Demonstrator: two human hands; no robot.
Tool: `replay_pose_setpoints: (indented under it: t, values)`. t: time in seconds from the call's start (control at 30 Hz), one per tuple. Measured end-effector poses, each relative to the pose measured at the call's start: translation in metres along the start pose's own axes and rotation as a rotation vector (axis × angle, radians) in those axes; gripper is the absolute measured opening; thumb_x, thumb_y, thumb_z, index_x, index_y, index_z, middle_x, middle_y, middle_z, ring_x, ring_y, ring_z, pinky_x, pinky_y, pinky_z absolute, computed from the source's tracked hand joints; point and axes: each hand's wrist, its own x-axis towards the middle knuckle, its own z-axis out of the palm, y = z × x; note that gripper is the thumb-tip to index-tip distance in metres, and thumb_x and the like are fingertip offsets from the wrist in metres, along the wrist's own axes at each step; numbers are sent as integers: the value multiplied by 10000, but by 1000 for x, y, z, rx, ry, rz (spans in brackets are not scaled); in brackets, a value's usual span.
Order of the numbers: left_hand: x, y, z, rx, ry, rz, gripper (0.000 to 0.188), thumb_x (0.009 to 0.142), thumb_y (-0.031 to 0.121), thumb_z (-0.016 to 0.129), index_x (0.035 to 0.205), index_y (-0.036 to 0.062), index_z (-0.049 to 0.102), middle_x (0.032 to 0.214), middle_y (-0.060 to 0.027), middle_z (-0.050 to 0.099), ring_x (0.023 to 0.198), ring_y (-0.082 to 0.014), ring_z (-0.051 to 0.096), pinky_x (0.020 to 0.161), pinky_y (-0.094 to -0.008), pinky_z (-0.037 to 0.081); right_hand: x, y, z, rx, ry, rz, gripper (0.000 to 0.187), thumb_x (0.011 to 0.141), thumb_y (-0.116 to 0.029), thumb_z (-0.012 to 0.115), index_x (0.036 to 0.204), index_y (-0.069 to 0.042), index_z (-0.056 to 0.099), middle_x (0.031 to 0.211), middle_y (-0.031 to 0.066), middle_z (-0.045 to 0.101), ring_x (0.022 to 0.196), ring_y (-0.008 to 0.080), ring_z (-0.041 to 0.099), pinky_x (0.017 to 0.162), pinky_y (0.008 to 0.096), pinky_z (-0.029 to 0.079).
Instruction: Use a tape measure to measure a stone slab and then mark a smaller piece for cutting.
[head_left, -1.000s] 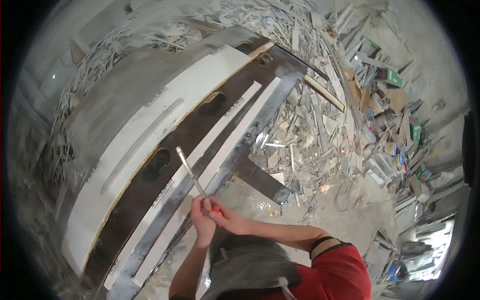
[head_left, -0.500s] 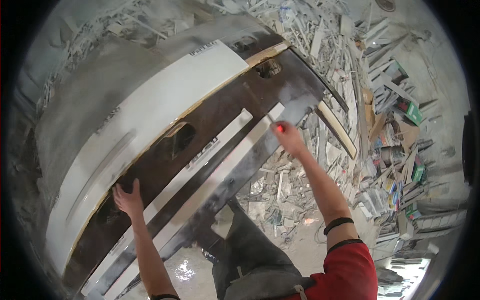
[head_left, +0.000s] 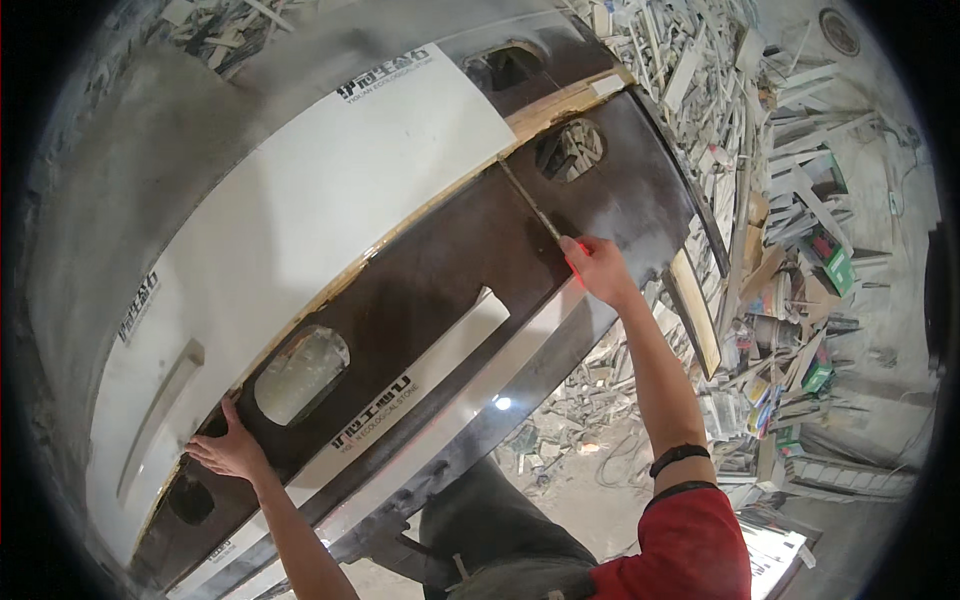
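A long thin metal rod (head_left: pixel 533 203) with a red handle is gripped by my right hand (head_left: pixel 597 270); its exact kind is hard to make out. The rod slants up and left across the brown work table (head_left: pixel 430 260), its tip at the near edge of a big white slab (head_left: pixel 330 170). That slab has dark print on its face and a rough yellowish strip along its near edge. My left hand (head_left: pixel 228 447) lies with fingers and thumb spread at the same edge, farther left. Between my hands, an oval cutout (head_left: pixel 302 375) opens in the tabletop.
Two long pale strips, a printed strip (head_left: pixel 400 385) and a plainer strip (head_left: pixel 450 395), lie along the table's near side. A narrow board (head_left: pixel 695 310) sticks out at the right end. Broken offcuts (head_left: pixel 690 100) and green boxes (head_left: pixel 830 262) cover the floor beyond.
The view has shifted, and the table looks larger. The rod now shows fully, reaching the slab's edge. My left hand appears lower and farther left, still at that edge.
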Motion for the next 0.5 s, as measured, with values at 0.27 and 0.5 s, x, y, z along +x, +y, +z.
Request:
replay_pose_setpoints:
  t: [0.27, 0.5]
  values:
    - [1, -9, 1, -15, 72, 38, 1146, 742, 793, 614, 1492, -21, 319, 1563, -243, 269, 1455, -371, 252, 1195, -481, 213, -19, 3, 3, 192, 10, -28, 518, 922, -453, 620, 1040, 46, 690, 775, 80, 667, 759, 133, 591, 712, 302, 488]
    - [3, -12, 1, -6, 93, 76, 1136, 741, 763, 644, 1452, -76, 359, 1547, -267, 288, 1451, -373, 265, 1185, -482, 244, -4, 2, 11, 65, 58, -85, 527, 919, -465, 598, 1056, 36, 685, 837, 178, 690, 827, 241, 656, 763, 355, 504]
